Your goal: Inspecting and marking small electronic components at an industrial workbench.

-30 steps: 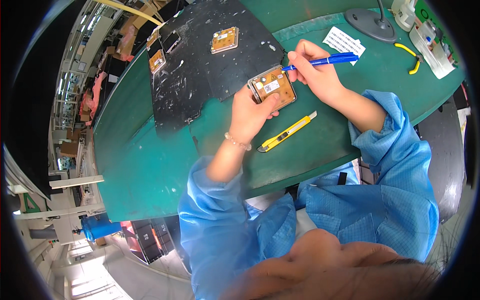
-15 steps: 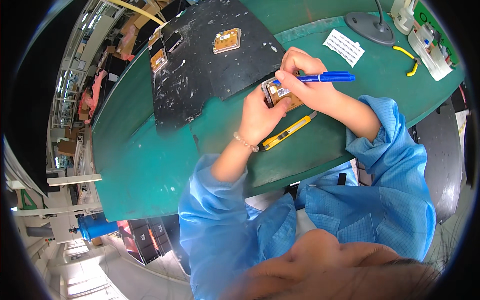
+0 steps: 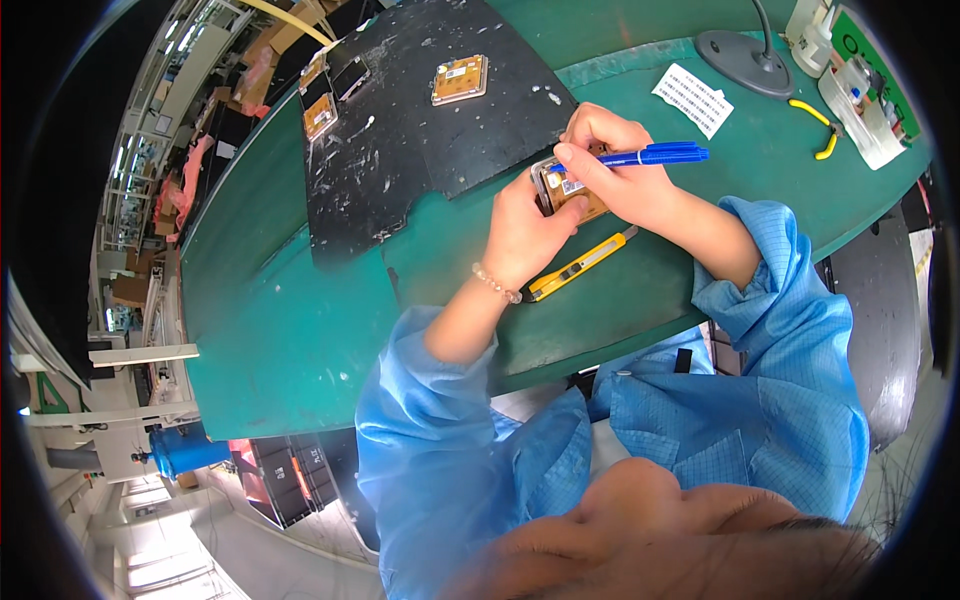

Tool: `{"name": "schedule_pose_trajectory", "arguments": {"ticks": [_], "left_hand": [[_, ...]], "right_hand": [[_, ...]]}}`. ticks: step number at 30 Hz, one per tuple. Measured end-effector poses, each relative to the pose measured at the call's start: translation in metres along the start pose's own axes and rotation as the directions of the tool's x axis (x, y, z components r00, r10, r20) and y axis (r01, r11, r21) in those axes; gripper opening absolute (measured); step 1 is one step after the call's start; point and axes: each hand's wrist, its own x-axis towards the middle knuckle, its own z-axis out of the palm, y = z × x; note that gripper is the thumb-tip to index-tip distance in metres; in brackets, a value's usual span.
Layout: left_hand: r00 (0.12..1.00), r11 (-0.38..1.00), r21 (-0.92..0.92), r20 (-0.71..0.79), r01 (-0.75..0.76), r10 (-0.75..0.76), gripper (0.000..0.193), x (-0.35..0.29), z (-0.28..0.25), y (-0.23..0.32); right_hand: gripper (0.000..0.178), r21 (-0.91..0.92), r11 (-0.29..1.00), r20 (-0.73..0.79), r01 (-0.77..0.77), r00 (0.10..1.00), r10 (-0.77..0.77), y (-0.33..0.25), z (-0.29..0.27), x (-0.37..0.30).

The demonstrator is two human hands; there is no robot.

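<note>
A small rectangular module with a clear or metallic rim, an orange-brown face and a white label is gripped along its near left side by my left hand. The thumb of that hand presses on the module's face. My right hand is closed around a blue pen, whose writing end points left, down at the module's upper left corner. Whether the tip touches the surface I cannot tell. Part of the module is hidden under the right hand. Just below both hands lies a yellow utility knife on the green mat.
Another orange-brown module rests on the black mat, with several similar pieces at its left edge. To the right are a sheet of labels, a round grey stand base, yellow-handled pliers and a white holder.
The whole view has shifted slightly. Both hands keep their grips on the module and the pen, with the pen still at the module's upper left part.
</note>
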Motion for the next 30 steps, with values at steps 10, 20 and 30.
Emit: {"name": "schedule_pose_trajectory", "arguments": {"ticks": [10,20,30], "left_hand": [[0.998,0.998,-0.048,0.051,0.034,-0.031,0.028,-0.001,-0.002,0.0],[0.988,0.927,-0.352,0.128,0.131,-0.091,0.033,0.001,-0.019,-0.001],[0.989,0.818,-0.567,0.145,0.095,-0.014,0.032,0.006,-0.031,-0.013]], "right_hand": [[0.015,0.211,0.971,0.042,-0.111,0.994,0.105,-0.005,-0.006,-0.003],[0.023,-0.171,0.983,-0.128,0.064,0.988,-0.087,0.009,-0.032,0.005],[0.1,-0.451,0.848,0.247,0.279,0.952,-0.182,-0.011,-0.02,0.001]]}}
